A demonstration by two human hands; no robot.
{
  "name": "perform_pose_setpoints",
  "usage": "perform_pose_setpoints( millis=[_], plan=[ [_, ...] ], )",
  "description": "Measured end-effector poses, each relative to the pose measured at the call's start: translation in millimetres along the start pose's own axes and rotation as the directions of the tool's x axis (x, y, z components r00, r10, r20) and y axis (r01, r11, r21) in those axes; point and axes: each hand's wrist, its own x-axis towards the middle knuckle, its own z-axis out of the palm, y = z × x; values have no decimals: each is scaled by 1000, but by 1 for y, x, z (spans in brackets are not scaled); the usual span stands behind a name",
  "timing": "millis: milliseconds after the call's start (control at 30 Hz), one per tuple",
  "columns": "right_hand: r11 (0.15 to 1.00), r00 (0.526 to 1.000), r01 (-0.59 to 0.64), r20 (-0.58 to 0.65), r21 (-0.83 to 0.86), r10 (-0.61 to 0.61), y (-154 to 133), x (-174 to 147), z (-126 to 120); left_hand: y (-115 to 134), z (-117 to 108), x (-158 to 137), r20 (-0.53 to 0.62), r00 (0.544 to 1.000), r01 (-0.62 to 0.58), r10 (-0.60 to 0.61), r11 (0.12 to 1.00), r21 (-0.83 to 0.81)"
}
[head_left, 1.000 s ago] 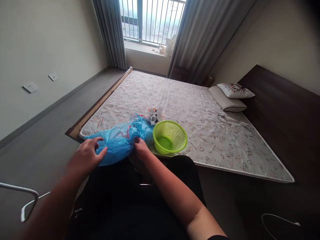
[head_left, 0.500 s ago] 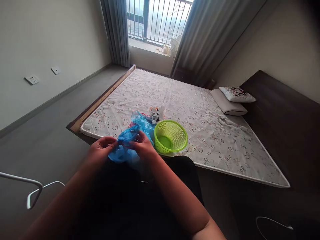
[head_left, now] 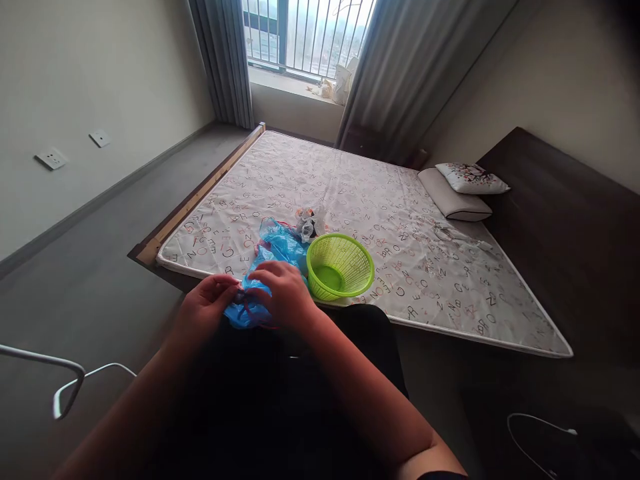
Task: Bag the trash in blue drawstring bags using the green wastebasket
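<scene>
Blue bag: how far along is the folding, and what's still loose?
Done: nothing shows in the green basket. In hand: the blue bag is bunched small at the mattress edge, pinched between the left hand and right hand. Left: more blue plastic lies loose behind the hands, and a crumpled clear bag sits beyond it.

Scattered capital letters are printed across the mattress cover (head_left: 350,193).

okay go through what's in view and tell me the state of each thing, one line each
Blue plastic bag: bunched up, held in both hands.
Left hand: fingers pinching the bag.
Right hand: closed over the bag.
Green basket: upright, empty, on the mattress.
Curtains: drawn apart.
Pillows: stacked.
</scene>
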Motion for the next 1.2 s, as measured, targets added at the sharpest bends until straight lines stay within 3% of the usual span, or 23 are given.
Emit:
perform_pose_setpoints(
  millis=[100,167,267,367,433,600,767,867,1000,1067,1200],
  plan=[
    [982,972,-31,236,186,-14,3,4,2,7,0,-6,-21,998,-49,52,990,133],
    [965,958,-63,286,256,-13,9,5,1,13,-2,-8,-52,995,-67,82,968,242],
    [962,985,-90,166,259,48,16,3,-4,19,-8,-9,-40,990,-110,134,922,371],
    [941,980,-172,-46,292,194,21,0,-9,18,-15,-7,160,969,-243,190,858,453],
    [917,963,-207,-96,341,253,20,-3,-11,17,-16,-5,275,934,-336,226,817,469],
    [880,960,-220,-68,422,272,7,-6,-12,20,-4,-2,207,907,-419,366,752,508],
    [845,976,-153,-56,513,211,2,-7,-14,22,10,0,179,954,-297,239,827,478],
    [867,970,-193,-43,459,239,11,-7,-19,23,11,-5,24,984,-169,174,901,399],
    [911,960,-280,81,304,268,18,-8,-26,21,10,-9,-162,978,-93,134,967,239],
    [943,979,-202,74,265,189,16,-7,-25,20,11,-8,-142,987,-59,75,991,116],
    [956,997,4,72,293,-26,9,-4,-14,24,15,-4,26,998,53,-51,993,-108]
  ],
)
